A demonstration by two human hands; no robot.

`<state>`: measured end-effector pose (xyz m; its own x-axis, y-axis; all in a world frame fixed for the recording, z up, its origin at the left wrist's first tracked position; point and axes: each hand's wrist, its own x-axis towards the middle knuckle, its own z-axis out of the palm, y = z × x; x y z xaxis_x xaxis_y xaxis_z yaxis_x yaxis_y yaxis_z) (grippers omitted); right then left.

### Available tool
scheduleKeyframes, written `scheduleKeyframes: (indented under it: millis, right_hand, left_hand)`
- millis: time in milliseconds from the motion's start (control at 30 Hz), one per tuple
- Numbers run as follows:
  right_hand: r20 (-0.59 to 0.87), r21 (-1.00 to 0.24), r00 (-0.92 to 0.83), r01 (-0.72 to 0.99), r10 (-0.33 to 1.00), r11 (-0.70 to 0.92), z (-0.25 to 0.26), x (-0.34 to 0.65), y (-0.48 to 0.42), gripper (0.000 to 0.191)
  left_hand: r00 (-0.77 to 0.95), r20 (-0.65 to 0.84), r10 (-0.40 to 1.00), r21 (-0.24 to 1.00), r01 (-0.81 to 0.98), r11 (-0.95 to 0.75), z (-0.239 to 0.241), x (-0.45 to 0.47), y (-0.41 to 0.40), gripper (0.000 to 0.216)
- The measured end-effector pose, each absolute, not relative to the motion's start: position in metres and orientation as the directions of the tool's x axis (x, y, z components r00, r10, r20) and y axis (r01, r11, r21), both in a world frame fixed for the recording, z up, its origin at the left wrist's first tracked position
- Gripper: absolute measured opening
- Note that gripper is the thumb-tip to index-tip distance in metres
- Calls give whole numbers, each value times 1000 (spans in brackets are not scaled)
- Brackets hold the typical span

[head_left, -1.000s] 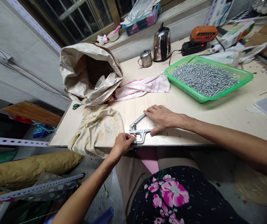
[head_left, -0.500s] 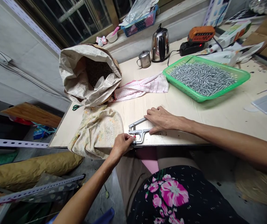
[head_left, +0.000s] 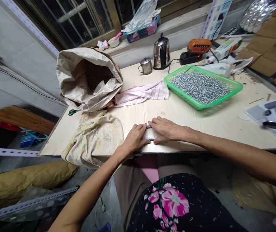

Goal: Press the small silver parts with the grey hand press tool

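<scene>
Left hand: I see the left hand (head_left: 134,138) loosely curled over the left end of the metal tool (head_left: 148,139), fingers on the far side and thumb laid along the near bar; I cannot tell whether anything else sits under the palm.
Right hand: I have the right hand (head_left: 166,130) half-curled about the tool's right end, fingertips at the far bar, thumb by the near one, with a gap between.
Metal tool: lies at the front edge of the counter (head_left: 212,120), between the two hands, two bars showing; the rest is covered from my view.
Left of the hands: a flowered cloth (head_left: 99,135), crumpled, partly hanging over the front edge.
Far left: a large sack (head_left: 67,69) with its mouth gaping toward me, dark contents too blurred for me to name, a white cup (head_left: 99,87) inside; scissors (head_left: 72,112) with green handles lie just beside it.
Behind the hands: a pink-and-white towel (head_left: 147,94), stretched between sack and basket.
Right: a green basket (head_left: 202,106) filled with small silvery metal pieces (head_left: 202,87).
Back: a lidded mug (head_left: 146,66), near a shiny kettle (head_left: 161,53); to their right I make out an orange battery (head_left: 199,45) on a black charger (head_left: 190,58) showing a red light.
Window ledge: a blue basket (head_left: 141,32) holding plastic wrap.
</scene>
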<state>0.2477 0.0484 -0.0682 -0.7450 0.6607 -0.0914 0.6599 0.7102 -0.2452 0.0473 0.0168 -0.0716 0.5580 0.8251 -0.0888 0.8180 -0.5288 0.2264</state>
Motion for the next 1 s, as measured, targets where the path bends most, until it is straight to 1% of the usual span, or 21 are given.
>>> scheduleKeyframes:
  millis: [33,100,167,300,400,567,633,700,733,767,833,867,933,1000]
  right_hand:
    - [-109,-235,-740,668,664,706,-65,250,48,57]
    - [-121,-226,-735,674,667,703,-60,254,44,48]
    - [-116,-233,-735,674,668,701,-56,254,39,37]
    - [-109,-242,-701,706,704,666,-58,248,32,21]
    - [-77,-254,-695,707,715,660,-68,245,33,13]
    - [-41,-292,-715,677,698,676,-82,246,40,24]
    - [-41,-307,-714,675,699,671,-84,249,43,24]
    - [-9,-321,-723,657,691,683,-84,254,46,20]
    - [18,-319,-735,639,678,700,-84,257,49,21]
    - [47,-314,-751,614,658,724,-84,260,52,28]
    - [86,-314,-788,559,609,768,-83,266,59,42]
    - [90,-328,-800,539,594,776,-82,268,63,44]
    - [85,-354,-793,541,603,762,-82,270,68,43]
    - [83,-330,-769,579,633,746,-84,268,72,37]
  left_hand:
    - [558,-102,823,196,823,-534,-69,48,19,69]
    - [565,-119,816,134,824,-551,-66,50,22,72]
    - [587,-133,799,97,810,-579,-63,53,24,65]
    - [620,-123,775,129,784,-607,-65,56,25,39]
    - [591,-78,803,142,803,-578,-72,58,23,29]
    - [539,-63,840,179,834,-522,-77,63,24,34]
    - [534,-80,841,179,838,-515,-76,63,25,34]
    - [515,-67,854,157,851,-501,-76,62,23,31]
    - [497,-41,867,147,861,-487,-78,62,19,30]
    - [472,-1,882,143,873,-467,-80,61,14,34]
    - [425,102,899,153,887,-436,-88,61,-1,46]
    - [416,153,897,162,884,-438,-92,63,-10,50]
    - [438,230,869,181,858,-480,-102,69,-29,52]
    - [489,259,833,204,815,-542,-110,78,-45,52]
